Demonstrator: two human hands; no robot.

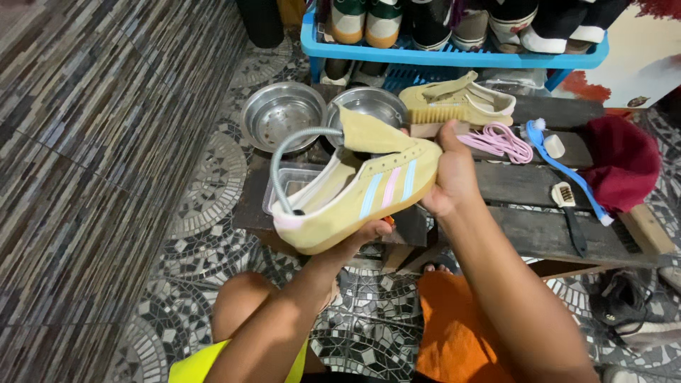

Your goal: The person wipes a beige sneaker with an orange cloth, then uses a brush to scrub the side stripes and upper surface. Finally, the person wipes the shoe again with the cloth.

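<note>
Shoe: the pale yellow suede sneaker with blue and pink stripes is held up sideways over the dark wooden slat bench, sole tilted toward the near side.
Left hand: cups the sole from below, fingers curled closed around the edge.
Right hand: fingers closed on a wooden-backed bristle brush at the shoe's right end, likely for scrubbing.
Hose: a grey flexible metal tube runs into the shoe opening at left.

I see a pale yellow suede sneaker with blue and pink stripes, pink coiled laces, a maroon cloth, a blue plastic rack, and a grey mosaic tile floor.
</note>
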